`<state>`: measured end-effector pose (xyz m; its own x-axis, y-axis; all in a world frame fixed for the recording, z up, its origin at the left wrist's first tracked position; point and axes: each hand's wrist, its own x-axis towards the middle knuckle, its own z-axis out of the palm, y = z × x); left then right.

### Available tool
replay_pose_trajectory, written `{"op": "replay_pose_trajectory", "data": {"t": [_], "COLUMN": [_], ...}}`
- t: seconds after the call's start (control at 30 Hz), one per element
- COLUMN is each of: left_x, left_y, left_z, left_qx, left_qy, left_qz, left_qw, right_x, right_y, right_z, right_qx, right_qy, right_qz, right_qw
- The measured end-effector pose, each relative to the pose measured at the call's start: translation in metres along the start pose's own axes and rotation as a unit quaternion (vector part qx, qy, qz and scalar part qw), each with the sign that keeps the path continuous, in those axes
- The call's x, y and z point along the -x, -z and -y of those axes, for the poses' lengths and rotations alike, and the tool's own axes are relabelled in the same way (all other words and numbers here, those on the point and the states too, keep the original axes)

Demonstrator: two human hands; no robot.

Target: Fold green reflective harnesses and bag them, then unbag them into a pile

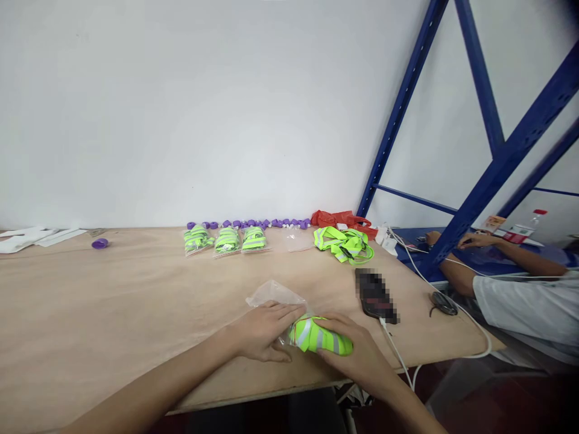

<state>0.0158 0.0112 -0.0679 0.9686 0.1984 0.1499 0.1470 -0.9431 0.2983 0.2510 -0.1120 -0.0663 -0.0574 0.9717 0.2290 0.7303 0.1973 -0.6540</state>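
Note:
My right hand [357, 346] is wrapped round a folded neon-yellow reflective strap bundle [312, 336] with silver stripes, near the table's front edge. The bundle's left end sits at the mouth of a clear plastic bag [275, 293]; how far inside it lies is hard to see. My left hand [270, 328] grips the bag from the left, its fingers lying over the plastic beside the bundle and its thumb below. Behind my hands lie three bagged reflective bundles [227, 240] and a loose pile of the same neon straps [344, 243].
Purple pieces [271, 223] line the wall, with a purple cup-like piece [100, 243] at left. A phone [375, 295] with a white cable [398, 355] lies right of my hands. Red bags [339, 218] lie behind. Beyond the blue rack post [470, 211], another person's arm [520, 250] rests.

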Motion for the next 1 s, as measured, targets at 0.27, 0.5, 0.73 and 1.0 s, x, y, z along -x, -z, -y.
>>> {"op": "replay_pose_trajectory", "data": {"t": [0.27, 0.5, 0.73, 1.0], "left_x": [-0.009, -0.018, -0.027, -0.014], "left_y": [0.011, 0.017, 0.013, 0.073], "left_z": [-0.004, -0.019, -0.031, -0.016], "left_qx": [-0.098, -0.055, -0.131, 0.056], "left_qy": [-0.034, -0.017, 0.007, 0.129], "left_qz": [-0.052, -0.093, -0.127, -0.282], "left_qw": [0.993, 0.994, 0.983, 0.949], "right_x": [-0.011, -0.026, -0.052, -0.072], "right_y": [0.001, 0.003, -0.018, -0.005], "right_z": [0.008, 0.024, 0.033, 0.051], "right_qx": [-0.062, -0.156, -0.230, -0.298], "right_qy": [-0.029, -0.038, -0.076, 0.065], "right_qz": [-0.028, 0.002, -0.075, -0.125], "right_qw": [0.997, 0.987, 0.967, 0.944]}}
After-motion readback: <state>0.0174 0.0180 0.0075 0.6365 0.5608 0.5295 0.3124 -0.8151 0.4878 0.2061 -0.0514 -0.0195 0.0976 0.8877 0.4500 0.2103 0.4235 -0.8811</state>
